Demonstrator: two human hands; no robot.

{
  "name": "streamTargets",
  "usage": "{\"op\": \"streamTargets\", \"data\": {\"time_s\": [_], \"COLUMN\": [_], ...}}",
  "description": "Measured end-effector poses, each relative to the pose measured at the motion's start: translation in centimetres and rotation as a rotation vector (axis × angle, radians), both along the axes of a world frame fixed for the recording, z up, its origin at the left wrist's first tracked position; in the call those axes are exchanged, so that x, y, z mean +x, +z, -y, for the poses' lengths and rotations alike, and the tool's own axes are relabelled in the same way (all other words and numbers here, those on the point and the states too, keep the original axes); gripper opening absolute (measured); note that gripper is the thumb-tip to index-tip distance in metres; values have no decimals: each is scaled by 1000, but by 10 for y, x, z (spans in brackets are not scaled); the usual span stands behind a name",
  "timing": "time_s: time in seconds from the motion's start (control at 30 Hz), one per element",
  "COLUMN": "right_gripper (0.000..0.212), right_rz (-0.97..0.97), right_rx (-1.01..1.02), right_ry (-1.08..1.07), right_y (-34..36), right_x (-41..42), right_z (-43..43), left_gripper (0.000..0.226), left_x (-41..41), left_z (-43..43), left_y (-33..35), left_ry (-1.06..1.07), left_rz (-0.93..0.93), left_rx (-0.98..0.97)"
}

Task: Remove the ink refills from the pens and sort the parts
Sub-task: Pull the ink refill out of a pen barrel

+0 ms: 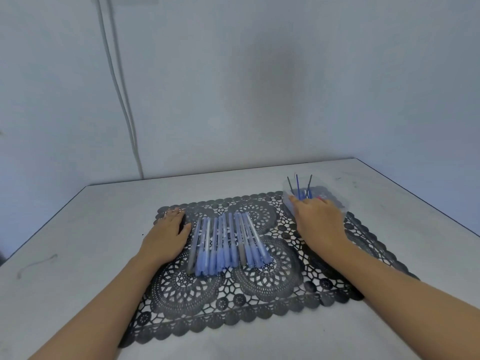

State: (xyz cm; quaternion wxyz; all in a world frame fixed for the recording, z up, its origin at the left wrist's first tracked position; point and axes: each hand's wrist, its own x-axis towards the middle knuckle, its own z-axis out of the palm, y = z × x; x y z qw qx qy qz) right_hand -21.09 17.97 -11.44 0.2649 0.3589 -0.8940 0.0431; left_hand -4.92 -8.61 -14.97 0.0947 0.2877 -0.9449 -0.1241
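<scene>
Your table (78, 229) is pale and sits in a corner of plain bluish walls, with two thin cables (122, 100) running down the wall at the far left. A black lace mat (259, 289) covers the middle of the table. Your left hand (166, 237) lies flat on the mat's left part, fingers straight and holding nothing, its thumb just beside the row of blue pens (226, 242) lying side by side at the mat's centre. Your right hand (319, 222) reaches to a clear container (286, 197) at the mat's far right corner, where thin ink refills (298, 189) stand leaning, blue and dark. That hand's fingers are hidden behind its back, so I cannot tell whether it grips anything. The dark and red bits deeper in the container are too blurred to name.
</scene>
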Motion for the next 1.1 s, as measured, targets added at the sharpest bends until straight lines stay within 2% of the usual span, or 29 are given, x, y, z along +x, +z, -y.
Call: {"op": "streamTargets", "data": {"time_s": [0.33,0.5,0.6,0.63,0.7,0.77,0.87,0.97,1.1], "right_gripper": [55,44,38,39,47,69,99,107,107], "right_rz": [76,51,-42,-1,227,452,523,496,452], "right_rx": [19,18,-153,-193,-233,-120,242,432,522], "right_ry": [-96,-112,41,118,307,486,654,694,703], "right_y": [2,2,9,14,25,29,24,12,-3], "right_x": [-6,-3,3,8,20,29,34,30,27], "right_z": [-2,-4,2,4,10,14,19,26,35], "left_gripper": [56,52,45,47,63,87,96,107,109], "left_x": [0,3,4,6,9,14,19,19,15], "left_z": [-1,-3,-5,-6,-11,-20,-38,-52,-53], "left_y": [1,3,6,8,15,23,31,30,21], "left_ry": [-1,8,-32,-72,-197,-347,-510,-588,-648], "left_rz": [-4,-84,-203,-238,-243,-174,-6,141,175], "left_rx": [3,-12,-23,-5,52,97,64,-6,-130]}}
